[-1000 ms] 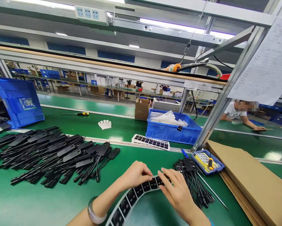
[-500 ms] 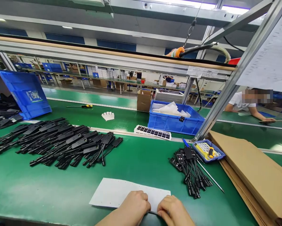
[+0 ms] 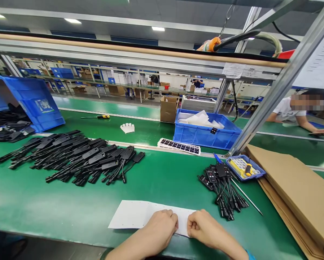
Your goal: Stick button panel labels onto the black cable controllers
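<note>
A long white sheet (image 3: 132,215) with small dark dots along its edges lies at the front of the green bench. My left hand (image 3: 163,225) is closed over its near edge, fingers curled down and thumb side toward the middle. Just to the right, my right hand (image 3: 200,225) pinches the sheet near its right end. Both fingertips are partly hidden, and a short strip of sheet shows between the hands. Beyond them to the right is a bunch of black cabled controllers (image 3: 221,180) with button faces.
Many black cabled units (image 3: 91,155) are heaped at left, beside a tipped blue crate (image 3: 40,104). Behind are a label sheet (image 3: 179,147), a white glove (image 3: 127,128), a screwdriver (image 3: 102,116) and a blue bin (image 3: 205,135). Cardboard (image 3: 294,187) and a small tray (image 3: 245,177) stand right.
My hands have moved slightly apart, the right one shifting rightward along the sheet. The dark strip seen between them before no longer shows. The camera view has tilted a little.
</note>
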Demonstrator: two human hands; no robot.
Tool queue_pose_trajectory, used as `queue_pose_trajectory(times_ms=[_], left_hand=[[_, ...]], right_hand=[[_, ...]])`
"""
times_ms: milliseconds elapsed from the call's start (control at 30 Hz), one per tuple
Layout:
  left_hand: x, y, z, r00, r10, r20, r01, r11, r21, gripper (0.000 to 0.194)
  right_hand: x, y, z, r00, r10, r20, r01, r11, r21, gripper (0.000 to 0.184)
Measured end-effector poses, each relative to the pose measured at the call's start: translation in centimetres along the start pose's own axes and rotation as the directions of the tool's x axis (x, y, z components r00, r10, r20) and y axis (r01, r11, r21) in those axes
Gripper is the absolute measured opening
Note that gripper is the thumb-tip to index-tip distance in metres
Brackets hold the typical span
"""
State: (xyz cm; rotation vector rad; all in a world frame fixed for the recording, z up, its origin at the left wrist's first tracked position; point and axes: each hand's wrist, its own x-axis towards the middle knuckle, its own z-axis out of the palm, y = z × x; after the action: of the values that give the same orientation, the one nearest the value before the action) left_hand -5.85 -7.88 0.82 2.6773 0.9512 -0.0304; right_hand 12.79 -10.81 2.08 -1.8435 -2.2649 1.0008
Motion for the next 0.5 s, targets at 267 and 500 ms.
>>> queue_pose_trajectory(times_ms=[267, 500], left_hand=[[1.3, 1.2, 1.1, 0.990, -0.113, 0.082, 0.102, 0.986, 0.129, 0.019], [1.4, 0.8, 0.4, 0.998, -0.029, 0.056, 0.019, 0.987, 0.160, 0.017]], right_hand=[[-0.7, 0.7, 0.2, 0.994, -0.096, -0.044, 0.089, 0.987, -0.136, 0.019], [0.2, 0.5, -0.8, 0.998, -0.041, -0.052, 0.032, 0.987, -0.157, 0.024]])
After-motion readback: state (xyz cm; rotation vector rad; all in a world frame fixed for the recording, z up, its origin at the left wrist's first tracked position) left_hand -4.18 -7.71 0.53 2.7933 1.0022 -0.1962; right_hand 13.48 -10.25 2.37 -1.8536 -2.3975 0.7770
